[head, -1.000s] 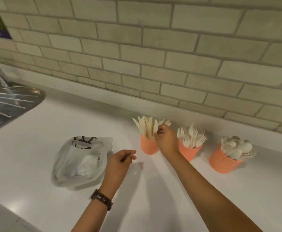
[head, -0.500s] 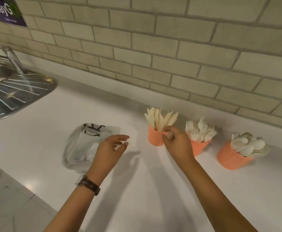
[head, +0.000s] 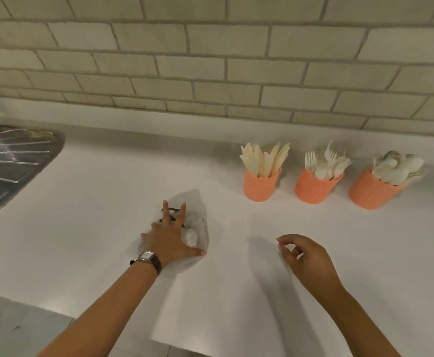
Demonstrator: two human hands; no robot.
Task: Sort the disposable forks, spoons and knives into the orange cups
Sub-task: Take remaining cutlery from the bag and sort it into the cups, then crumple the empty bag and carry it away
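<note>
Knives [head: 265,158] are stood in the left cup [head: 261,188], forks [head: 324,161] in the middle cup [head: 314,189], spoons [head: 396,166] in the right cup [head: 370,194], all on the counter [head: 107,202]. A bag [head: 198,215] is laid at their 8 o'clock, under the left hand [head: 171,240].

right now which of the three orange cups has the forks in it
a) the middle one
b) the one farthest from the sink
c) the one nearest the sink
a: the middle orange cup holds the forks, tines up; the knives stand in the cup on its left and the spoons fill the cup on its right.
</note>
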